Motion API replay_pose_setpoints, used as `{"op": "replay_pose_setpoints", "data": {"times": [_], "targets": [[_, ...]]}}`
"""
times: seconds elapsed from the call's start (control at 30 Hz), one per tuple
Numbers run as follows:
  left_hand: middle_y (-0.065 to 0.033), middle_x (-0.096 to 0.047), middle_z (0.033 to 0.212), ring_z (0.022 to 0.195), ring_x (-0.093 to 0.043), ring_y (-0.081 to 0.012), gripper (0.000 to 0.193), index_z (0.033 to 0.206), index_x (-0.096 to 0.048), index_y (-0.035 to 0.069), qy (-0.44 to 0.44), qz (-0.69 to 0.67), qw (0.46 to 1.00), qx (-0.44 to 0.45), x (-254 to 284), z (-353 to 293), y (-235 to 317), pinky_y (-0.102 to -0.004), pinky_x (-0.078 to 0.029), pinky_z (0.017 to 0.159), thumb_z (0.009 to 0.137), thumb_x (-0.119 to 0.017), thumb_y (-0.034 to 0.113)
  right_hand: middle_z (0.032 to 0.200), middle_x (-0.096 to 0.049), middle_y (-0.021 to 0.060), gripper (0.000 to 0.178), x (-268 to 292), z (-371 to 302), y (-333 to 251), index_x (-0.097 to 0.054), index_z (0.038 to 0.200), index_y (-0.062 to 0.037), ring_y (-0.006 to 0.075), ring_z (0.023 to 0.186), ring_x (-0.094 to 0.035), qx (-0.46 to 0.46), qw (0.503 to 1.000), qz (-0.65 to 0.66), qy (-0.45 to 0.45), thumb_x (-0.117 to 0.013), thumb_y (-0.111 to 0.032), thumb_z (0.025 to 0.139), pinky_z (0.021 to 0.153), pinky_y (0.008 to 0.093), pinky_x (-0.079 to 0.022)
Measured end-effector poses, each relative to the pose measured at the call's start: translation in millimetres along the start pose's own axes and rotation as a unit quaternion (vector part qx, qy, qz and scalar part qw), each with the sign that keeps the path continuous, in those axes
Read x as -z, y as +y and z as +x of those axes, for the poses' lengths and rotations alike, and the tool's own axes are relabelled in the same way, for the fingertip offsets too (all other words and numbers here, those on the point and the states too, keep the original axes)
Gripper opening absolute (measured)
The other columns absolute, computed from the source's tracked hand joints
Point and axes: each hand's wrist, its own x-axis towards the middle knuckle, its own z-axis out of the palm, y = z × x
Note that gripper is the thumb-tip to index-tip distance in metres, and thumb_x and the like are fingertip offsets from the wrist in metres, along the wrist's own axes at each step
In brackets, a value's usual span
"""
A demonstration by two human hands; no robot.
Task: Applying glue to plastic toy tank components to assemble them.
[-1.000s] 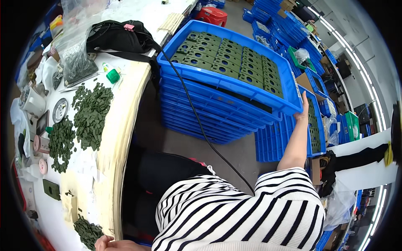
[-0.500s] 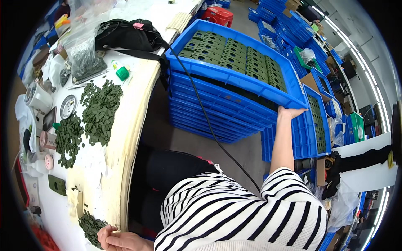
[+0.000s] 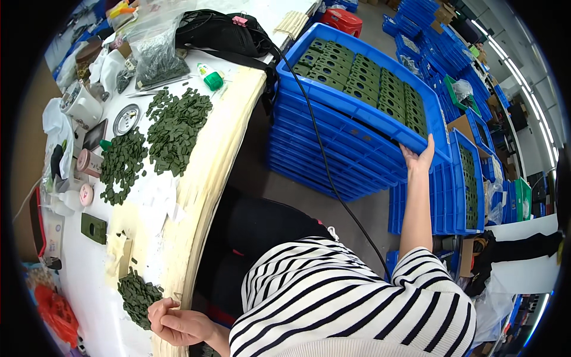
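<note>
My right hand (image 3: 420, 156) is at the near right corner of the top blue crate (image 3: 357, 106), fingers under its edge and thumb up against its outer wall. Rows of green plates with round holes (image 3: 363, 80) fill this crate. It rests tilted on a stack of similar blue crates (image 3: 321, 154). At the table's near edge, my left hand (image 3: 181, 322) is closed with fingers curled together beside a small heap of dark green chips (image 3: 138, 297). Whatever those fingers may hold is hidden.
On the table (image 3: 71, 285) lie larger heaps of green chips (image 3: 178, 131), a green block (image 3: 93, 228), a white mug (image 3: 82, 106), a green-capped bottle (image 3: 210, 77) and a black bag (image 3: 223, 35). A black cable (image 3: 324, 143) hangs before the crates. Another filled crate (image 3: 467, 178) stands right.
The view has shifted, so table and crates appear further right. My right hand has turned, its thumb now pointing up at the crate corner. My left hand stays closed by the small heap.
</note>
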Motion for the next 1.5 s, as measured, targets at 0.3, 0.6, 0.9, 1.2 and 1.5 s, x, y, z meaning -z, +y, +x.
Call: {"op": "replay_pose_setpoints", "data": {"times": [0.3, 0.6, 0.9, 1.2, 1.5], "targets": [[-0.0089, -0.05, 0.075, 0.066, -0.042, -0.0181, 0.018, 0.09, -0.049, 0.002, 0.024, -0.007, 1.0, -0.008, 15, -1, 4, -0.0267, -0.034, 0.059, 0.097, -0.036, 0.012, 0.111, -0.057, 0.017, 0.05, -32, 16, -35, -0.051, 0.113, -0.0041, 0.036, 0.095, -0.059, 0.112, 0.992, -0.051, 0.026, -0.057, -0.038, 0.077, 0.073, 0.0527, -0.053], [-0.0091, -0.051, 0.072, 0.065, -0.044, -0.0168, 0.018, 0.091, -0.049, 0.002, -0.024, -0.047, 0.999, -0.005, 3, -1, 14, -0.0252, -0.034, 0.058, 0.098, -0.039, 0.015, 0.118, -0.053, 0.0195, 0.061, -39, 22, -102, -0.047, 0.122, 0.0, 0.0373, 0.098, -0.056, 0.195, 0.97, -0.109, 0.091, -0.053, -0.044, 0.08, 0.073, 0.0532, -0.051], [-0.0132, -0.059, 0.095, 0.075, -0.053, -0.0146, 0.016, 0.103, -0.053, -0.003, -0.267, -0.219, 0.935, 0.082, -79, 16, 38, -0.0266, -0.044, 0.068, 0.095, -0.043, 0.008, 0.125, -0.045, 0.0236, 0.064, -17, 4, -62, -0.041, 0.126, 0.0029, 0.0422, 0.11, -0.05, 0.125, 0.992, 0.022, 0.012, -0.052, -0.037, 0.078, 0.085, 0.0586, -0.049], [-0.0309, -0.031, 0.135, 0.123, -0.041, -0.0387, 0.076, 0.141, -0.019, 0.0, -0.357, -0.418, 0.727, 0.412, -190, 53, 50, -0.0476, -0.042, 0.098, 0.091, -0.052, 0.045, 0.128, -0.04, 0.0273, 0.068, -60, -29, -32, -0.036, 0.129, 0.0045, 0.044, 0.118, -0.044, 0.064, 0.99, 0.079, -0.098, -0.054, -0.034, 0.077, 0.096, 0.06, -0.04], [-0.0116, -0.053, 0.106, 0.098, -0.055, -0.0271, 0.062, 0.119, -0.048, 0.003, -0.311, -0.432, 0.755, 0.383, -225, 113, 82, -0.0502, -0.048, 0.089, 0.077, -0.072, 0.042, 0.118, -0.045, 0.0239, 0.061, -79, -79, -31, -0.041, 0.123, 0.0055, 0.0414, 0.113, -0.046, -0.069, 0.979, 0.115, -0.152, -0.065, -0.028, 0.077, 0.096, 0.0567, -0.042]]}}
